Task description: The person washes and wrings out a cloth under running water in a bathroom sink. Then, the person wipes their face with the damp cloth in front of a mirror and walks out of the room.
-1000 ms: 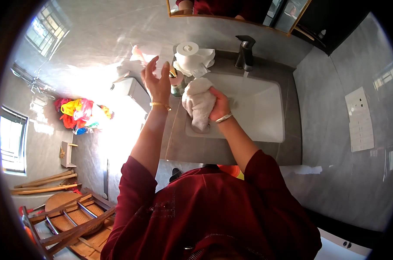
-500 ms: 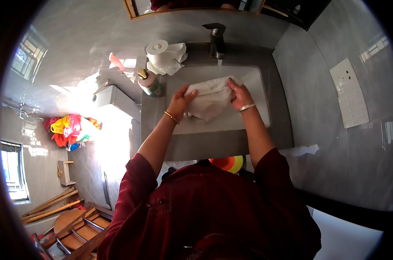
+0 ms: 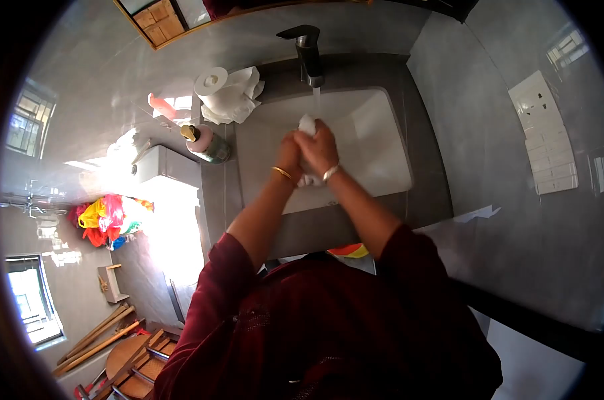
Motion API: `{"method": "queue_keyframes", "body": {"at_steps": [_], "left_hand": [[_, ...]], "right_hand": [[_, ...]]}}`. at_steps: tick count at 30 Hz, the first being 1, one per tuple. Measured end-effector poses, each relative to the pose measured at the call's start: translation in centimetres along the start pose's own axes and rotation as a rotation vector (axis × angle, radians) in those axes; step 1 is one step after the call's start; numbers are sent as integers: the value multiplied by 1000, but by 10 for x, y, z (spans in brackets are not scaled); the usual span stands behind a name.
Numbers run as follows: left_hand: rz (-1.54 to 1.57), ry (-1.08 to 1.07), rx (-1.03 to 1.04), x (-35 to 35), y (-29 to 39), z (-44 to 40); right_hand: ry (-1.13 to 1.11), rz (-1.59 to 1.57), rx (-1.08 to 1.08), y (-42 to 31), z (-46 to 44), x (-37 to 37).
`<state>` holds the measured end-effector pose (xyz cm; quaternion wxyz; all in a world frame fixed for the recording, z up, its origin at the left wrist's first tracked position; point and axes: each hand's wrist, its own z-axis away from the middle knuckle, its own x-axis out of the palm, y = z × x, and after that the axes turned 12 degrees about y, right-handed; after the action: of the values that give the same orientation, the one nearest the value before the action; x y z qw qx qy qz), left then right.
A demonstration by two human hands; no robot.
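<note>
- Closest in, two dark red sleeves (image 3: pixel 412 267) reach forward to the sink, clock directions running from the hands, twelve straight ahead!
- Here's the left hand (image 3: pixel 289 155), gold bracelet (image 3: pixel 282 173) at the wrist, its grip closed tight on a white cloth (image 3: pixel 307 125).
- The right hand (image 3: pixel 319 148) presses up against it, grip closed round the same cloth, most fingers hidden.
- And that cloth, bunched between the palms over the sink (image 3: pixel 369 157), pokes out at twelve and again at six!
- On the table (image 3: pixel 430 180), a pump bottle (image 3: pixel 212 147) stands at nine.
- A paper roll (image 3: pixel 214 90) sits at ten, loose sheets beside it.
- Dead ahead at twelve, the dark tap (image 3: pixel 307 57) pours water (image 3: pixel 317 100)!
- Farther off, a mirror (image 3: pixel 199 12) hangs at eleven.
</note>
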<state>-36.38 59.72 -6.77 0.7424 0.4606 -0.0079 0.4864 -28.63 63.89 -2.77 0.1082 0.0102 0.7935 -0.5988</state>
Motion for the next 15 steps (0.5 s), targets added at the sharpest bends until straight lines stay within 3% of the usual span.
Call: {"method": "queue_keyframes", "body": {"at_steps": [1, 2, 4, 5, 6, 9, 10, 11, 15], "left_hand": [[-345, -255, 320, -22, -10, -25], [-247, -369, 529, -49, -49, -84], [-207, -241, 556, -49, -65, -85], [-140, -64, 385, -11, -37, -31], [-38, 119, 223, 31, -5, 29], [-246, 104, 278, 26, 9, 11], [128, -316, 142, -4, -10, -37], [137, -430, 143, -17, -14, -54], [-126, -25, 67, 33, 19, 31]], "right_hand": [[21, -38, -117, -26, 17, -5], [-13, 104, -205, -32, 26, -2], [63, 322, -280, -7, 15, 4], [171, 395, -278, 21, -16, 8], [-78, 171, 161, 23, -44, -7], [-59, 66, 166, -11, -10, -5], [14, 86, 166, 12, 8, 12], [209, 94, -237, -34, 21, 8], [-33, 417, -1, 28, -40, -5]]}}
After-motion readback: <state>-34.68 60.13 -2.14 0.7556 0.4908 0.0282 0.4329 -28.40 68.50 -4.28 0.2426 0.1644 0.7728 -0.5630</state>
